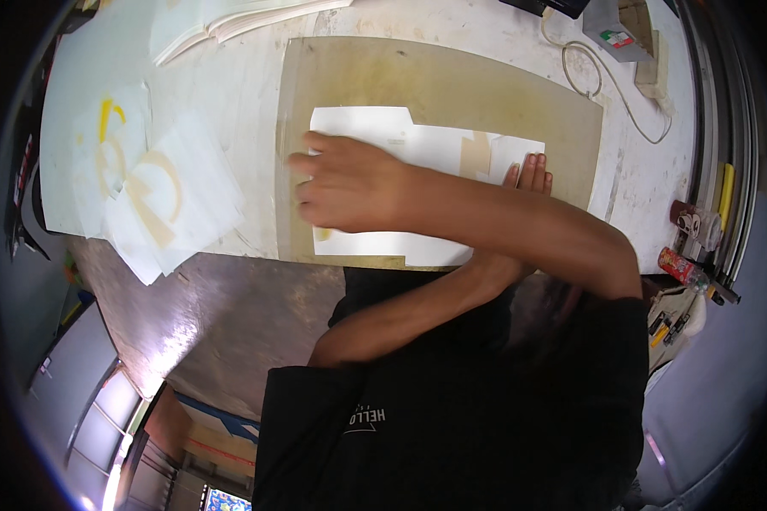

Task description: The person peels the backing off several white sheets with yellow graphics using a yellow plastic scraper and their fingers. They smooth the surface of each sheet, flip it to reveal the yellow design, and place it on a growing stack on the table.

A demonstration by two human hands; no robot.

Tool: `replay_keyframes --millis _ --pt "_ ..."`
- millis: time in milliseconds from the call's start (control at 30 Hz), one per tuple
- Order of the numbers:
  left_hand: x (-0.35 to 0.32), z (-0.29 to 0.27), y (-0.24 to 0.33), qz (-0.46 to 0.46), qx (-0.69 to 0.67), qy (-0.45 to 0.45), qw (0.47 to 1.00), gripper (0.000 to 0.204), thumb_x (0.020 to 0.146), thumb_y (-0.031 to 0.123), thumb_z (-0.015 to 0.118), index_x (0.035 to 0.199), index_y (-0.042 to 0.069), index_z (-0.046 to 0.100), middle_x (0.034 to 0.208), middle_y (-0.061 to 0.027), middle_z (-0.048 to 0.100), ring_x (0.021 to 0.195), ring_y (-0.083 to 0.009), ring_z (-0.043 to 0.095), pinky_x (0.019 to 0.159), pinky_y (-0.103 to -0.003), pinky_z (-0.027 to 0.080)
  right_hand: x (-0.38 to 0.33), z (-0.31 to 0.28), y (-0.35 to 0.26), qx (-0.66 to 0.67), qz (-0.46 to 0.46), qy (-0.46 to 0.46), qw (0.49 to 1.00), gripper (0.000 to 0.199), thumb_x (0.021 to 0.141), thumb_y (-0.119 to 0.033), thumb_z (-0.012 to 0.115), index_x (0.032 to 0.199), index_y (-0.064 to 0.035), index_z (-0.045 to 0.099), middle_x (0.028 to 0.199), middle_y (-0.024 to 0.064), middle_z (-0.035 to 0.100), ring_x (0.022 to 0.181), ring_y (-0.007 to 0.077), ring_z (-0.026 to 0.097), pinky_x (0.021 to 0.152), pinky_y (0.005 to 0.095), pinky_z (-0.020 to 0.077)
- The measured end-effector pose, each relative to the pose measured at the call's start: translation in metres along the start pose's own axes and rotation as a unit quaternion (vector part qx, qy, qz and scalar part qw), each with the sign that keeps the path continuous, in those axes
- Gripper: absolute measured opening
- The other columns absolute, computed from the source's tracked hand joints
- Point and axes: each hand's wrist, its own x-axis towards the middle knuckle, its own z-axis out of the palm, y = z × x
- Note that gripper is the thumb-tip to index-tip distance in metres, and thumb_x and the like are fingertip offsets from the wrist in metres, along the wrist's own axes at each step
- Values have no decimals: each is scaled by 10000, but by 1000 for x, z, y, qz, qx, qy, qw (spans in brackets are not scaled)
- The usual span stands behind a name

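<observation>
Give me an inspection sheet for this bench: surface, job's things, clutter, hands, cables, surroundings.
Surface: pale, stained worktable bearing a tan semi-clear cutting mat.
Job's things: white paper sheet flat on the mat, with a tan strip lying on it.
Clutter: loose translucent sheets with yellow and tan curved shapes at left; stacked white sheets at the top; small grey box top right; red can and small tools at the right edge.
Hands: arms crossed; right hand flat on the sheet's left part, left hand flat on its right part.
Cables: white cord looping at top right.
Surroundings: rails along the right edge; floor below.
</observation>
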Motion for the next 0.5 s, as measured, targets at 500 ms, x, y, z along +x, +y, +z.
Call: replay_keyframes --millis 500 --pt "-1 8 -6 28 129 -4 991 695 1003 318 418 1495 -170 366 1645 -352 234 1571 -446 186 1286 -556 161 7 -8 -5 -23 14 -32 999 142 798 -190 696 657 -196 678 710 -83 628 954 173 573 883 339 431"
